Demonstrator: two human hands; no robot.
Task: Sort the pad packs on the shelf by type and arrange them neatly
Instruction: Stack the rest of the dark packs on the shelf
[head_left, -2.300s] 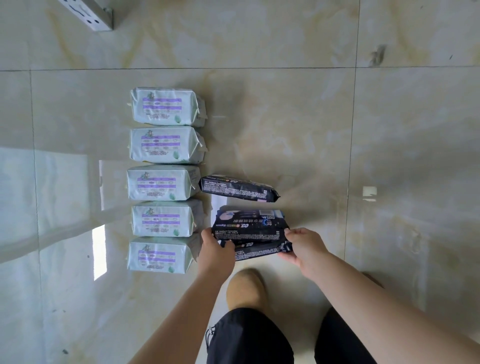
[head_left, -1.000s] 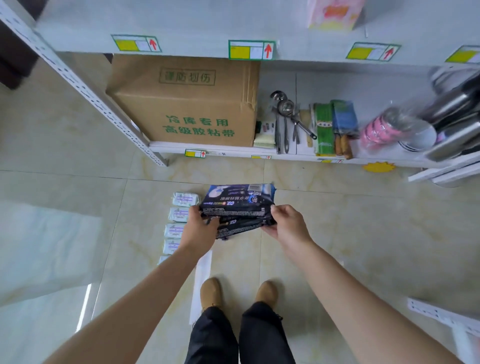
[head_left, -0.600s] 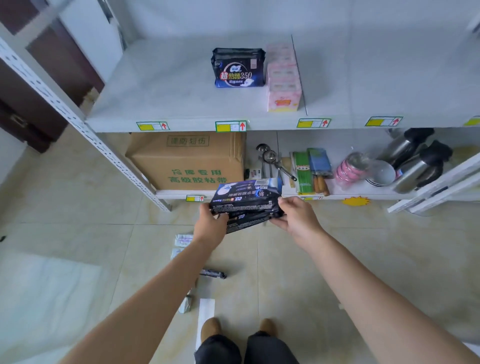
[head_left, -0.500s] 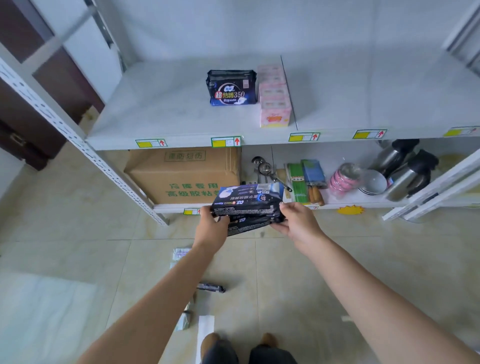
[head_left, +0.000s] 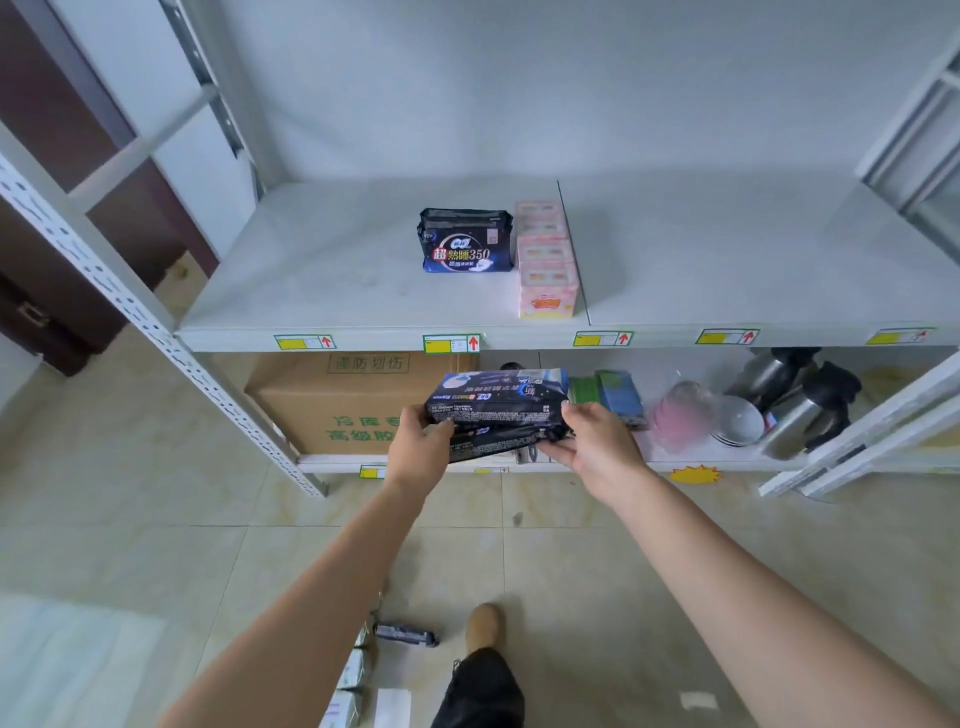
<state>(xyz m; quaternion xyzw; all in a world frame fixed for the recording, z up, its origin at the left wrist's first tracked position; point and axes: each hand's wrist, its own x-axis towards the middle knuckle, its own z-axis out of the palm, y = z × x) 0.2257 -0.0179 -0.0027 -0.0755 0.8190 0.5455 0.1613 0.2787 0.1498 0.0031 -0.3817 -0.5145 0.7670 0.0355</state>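
Across the upper shelf (head_left: 337, 270), bare board runs left to the front-left corner, and under its front edge a cardboard box (head_left: 353, 410) sits on the lower level. Mid-shelf, a row of pink packs (head_left: 545, 260) runs from the front edge toward the back, along the board seam. Out in front, below that front edge, comes the stack of dark packs (head_left: 496, 410), at least two, lying flat. Just left of the pink row stands one dark pack (head_left: 464, 241), upright, label forward. The left hand (head_left: 421, 447) grips the stack's left end, fingers curled round it; the right hand (head_left: 597, 447) clasps the right end the same way. Best play, I'd say: lift clear of the front edge, turn the packs upright and stand them flush left of the matching pack. Squeeze evenly, because the lower pack looks skewed and could slip.
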